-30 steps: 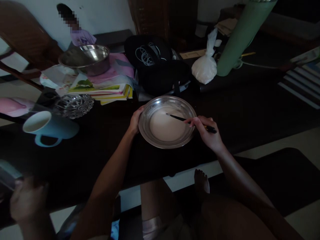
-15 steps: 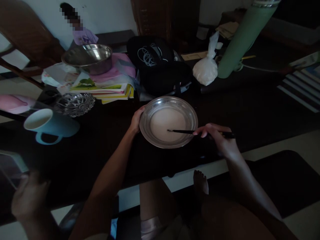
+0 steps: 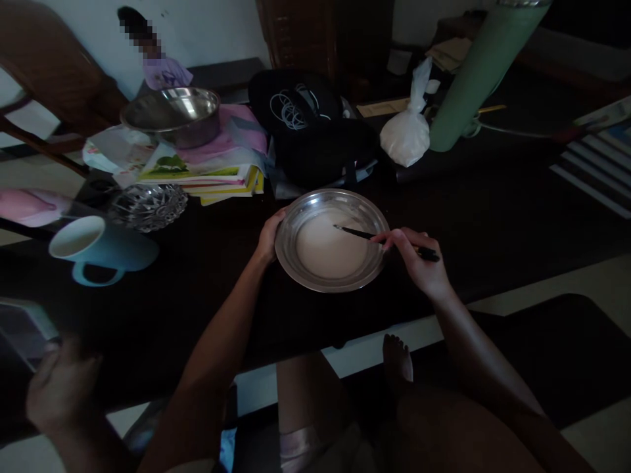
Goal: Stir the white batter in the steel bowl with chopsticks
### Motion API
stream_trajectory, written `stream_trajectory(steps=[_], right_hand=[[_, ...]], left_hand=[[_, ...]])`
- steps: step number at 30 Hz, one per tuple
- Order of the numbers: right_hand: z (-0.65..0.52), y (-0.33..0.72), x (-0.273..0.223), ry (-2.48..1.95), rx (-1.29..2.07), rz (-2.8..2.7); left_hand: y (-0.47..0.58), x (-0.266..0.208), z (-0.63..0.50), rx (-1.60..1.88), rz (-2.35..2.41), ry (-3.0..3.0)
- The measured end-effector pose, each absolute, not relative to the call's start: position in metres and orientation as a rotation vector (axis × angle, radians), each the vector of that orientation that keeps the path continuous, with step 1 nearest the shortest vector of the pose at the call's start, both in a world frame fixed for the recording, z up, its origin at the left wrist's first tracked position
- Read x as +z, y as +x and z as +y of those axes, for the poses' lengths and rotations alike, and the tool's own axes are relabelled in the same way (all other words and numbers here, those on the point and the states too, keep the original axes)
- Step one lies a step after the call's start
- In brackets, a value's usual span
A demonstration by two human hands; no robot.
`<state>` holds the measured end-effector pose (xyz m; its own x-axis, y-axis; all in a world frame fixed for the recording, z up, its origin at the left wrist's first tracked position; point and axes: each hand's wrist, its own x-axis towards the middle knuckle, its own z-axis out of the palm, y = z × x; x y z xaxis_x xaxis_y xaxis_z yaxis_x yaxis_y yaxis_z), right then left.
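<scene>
Item one: metal bowl [image 3: 325, 284], sitting on the dark table [image 3: 211, 240] before us, containing pale liquid [image 3: 329, 253]. We are clasping its left rim with our left hand [image 3: 270, 235]; whether fingers are reaching underneath, we cannot tell. We are judging it rigid, hard to break, probably slippery where wet, prone to slopping if tilted; best hold: opposite rim edges, level.

Item two: slim dark utensil [image 3: 359, 233], slanting over the bowl. We are pinching its handle in our right hand [image 3: 418, 263]. We are rating it light, stiff, best gripped well behind the tip.
</scene>
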<state>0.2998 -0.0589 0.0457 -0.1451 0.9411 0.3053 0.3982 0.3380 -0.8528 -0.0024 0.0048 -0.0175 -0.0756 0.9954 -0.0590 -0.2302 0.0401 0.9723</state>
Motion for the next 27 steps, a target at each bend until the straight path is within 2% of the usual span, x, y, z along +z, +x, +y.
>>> stream_trajectory(steps=[13,27], right_hand=[[-0.087,0.319,0.063,-1.232,0.946,-1.659],[-0.054,0.29,0.041,-1.146,0.707,-1.825]], left_hand=[[-0.001,-0.017,0.005,1.344,1.129,0.937],[-0.004,-0.02,0.006,1.338,1.102,0.977]])
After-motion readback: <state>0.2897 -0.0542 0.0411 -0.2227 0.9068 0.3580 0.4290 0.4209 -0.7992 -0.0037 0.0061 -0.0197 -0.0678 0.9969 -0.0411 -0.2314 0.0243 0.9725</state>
